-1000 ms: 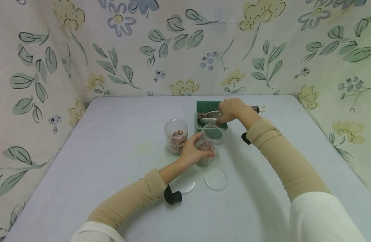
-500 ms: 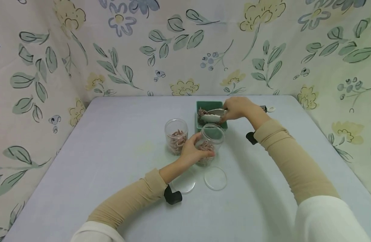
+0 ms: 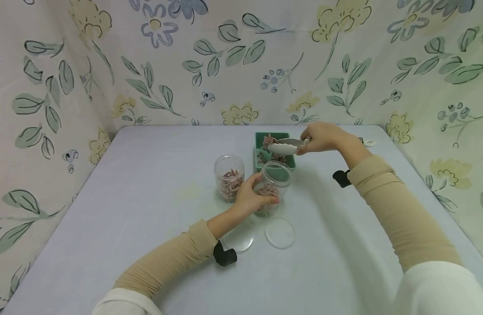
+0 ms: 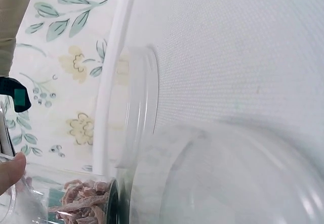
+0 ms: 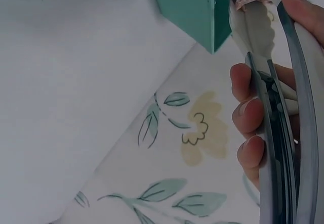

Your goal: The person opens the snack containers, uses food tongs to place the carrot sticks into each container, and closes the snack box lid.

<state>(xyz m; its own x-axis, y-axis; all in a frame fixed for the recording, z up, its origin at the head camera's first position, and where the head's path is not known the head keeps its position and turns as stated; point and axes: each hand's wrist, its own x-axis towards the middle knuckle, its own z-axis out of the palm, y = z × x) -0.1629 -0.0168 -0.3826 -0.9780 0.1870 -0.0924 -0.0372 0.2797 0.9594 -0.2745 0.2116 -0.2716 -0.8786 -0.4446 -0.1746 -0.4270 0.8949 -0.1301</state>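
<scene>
My right hand (image 3: pixel 319 138) grips a pair of tongs (image 3: pixel 282 148) with pale scalloped tips. A clump of pinkish-brown strips (image 3: pixel 269 141), like dried meat shreds, is pinched in those tips over the green box (image 3: pixel 292 162). In the right wrist view, fingers and thumb wrap both arms of the tongs (image 5: pixel 276 143). More strips lie at the bottom of the box. My left hand (image 3: pixel 252 196) holds a clear jar (image 3: pixel 279 179) partly filled with the same strips, its mouth uncovered. The left wrist view shows strips (image 4: pixel 83 201) through the jar wall beside the thumb.
Another open clear jar (image 3: pixel 229 164) with strips stands just left of the held one. Two clear round lids (image 3: pixel 279 233) lie on the table nearer the body, one partly behind the left wrist. A floral cloth (image 3: pixel 241 61) hangs behind the table.
The right hand has drawn right and upward with the tongs, lifting a clump of strips from the bottom of the box. My left hand and its jar stay in place.
</scene>
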